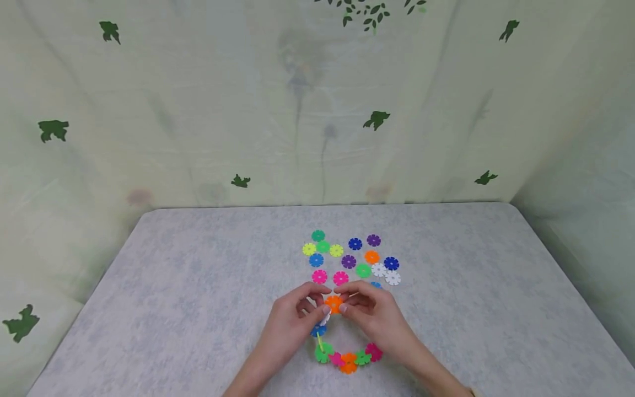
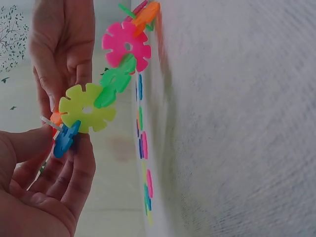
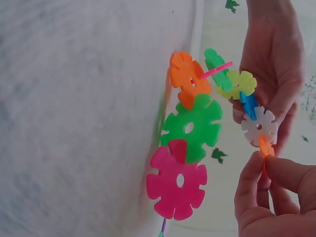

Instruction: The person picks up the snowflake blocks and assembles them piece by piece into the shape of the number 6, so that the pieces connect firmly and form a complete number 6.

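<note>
A chain of slotted plastic flower discs hangs between and below the hands, just above the table. My right hand [image 1: 374,314] pinches the orange disc [image 1: 334,304] at the chain's upper end between thumb and fingers. My left hand [image 1: 292,314] pinches the white disc [image 3: 259,126] joined to it, its fingers partly hidden behind the discs. From the white disc the chain runs through a blue disc [image 2: 64,139], a yellow disc [image 2: 88,109] and a green disc [image 1: 324,352]. A pink disc [image 3: 177,180] forms the free end, near my right wrist.
Loose discs lie flat on the grey table [image 1: 173,303] beyond the hands, among them a pink disc [image 1: 319,277], a purple disc [image 1: 373,240] and a white disc [image 1: 393,278]. A pale curtain [image 1: 198,110] with green leaf shapes stands behind the table's back edge.
</note>
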Tool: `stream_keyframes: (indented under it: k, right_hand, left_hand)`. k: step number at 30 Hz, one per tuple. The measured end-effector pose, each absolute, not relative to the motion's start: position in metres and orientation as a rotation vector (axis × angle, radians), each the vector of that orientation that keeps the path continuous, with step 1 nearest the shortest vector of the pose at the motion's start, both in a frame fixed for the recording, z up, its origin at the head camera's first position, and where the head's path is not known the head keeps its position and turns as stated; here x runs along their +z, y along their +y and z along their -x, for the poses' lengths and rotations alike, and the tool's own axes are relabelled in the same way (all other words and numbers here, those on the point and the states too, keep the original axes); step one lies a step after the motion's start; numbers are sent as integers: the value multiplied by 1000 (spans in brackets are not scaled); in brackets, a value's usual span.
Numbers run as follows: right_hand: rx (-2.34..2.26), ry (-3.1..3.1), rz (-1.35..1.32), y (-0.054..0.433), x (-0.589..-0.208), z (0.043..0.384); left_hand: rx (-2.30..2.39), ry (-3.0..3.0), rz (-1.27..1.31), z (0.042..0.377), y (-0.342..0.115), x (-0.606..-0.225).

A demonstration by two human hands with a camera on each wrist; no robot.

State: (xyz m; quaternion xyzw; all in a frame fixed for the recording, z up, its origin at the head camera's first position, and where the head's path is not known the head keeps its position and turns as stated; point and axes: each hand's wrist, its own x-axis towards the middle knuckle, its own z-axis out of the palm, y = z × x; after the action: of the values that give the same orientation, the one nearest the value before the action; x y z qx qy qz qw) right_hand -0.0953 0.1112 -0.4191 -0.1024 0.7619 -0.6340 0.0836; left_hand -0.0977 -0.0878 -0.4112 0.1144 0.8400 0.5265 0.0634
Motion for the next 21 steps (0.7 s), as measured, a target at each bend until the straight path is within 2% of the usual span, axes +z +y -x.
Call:
stream_keyframes:
  k: [9, 21]
  right_hand:
    - [-1878, 2254, 247, 115, -416, 96]
    - [-1610, 2520, 224, 146, -420, 109]
  left_hand:
    - [1533, 2548, -444, 99, -93, -414]
    - [1542, 2441, -259, 105, -100, -416]
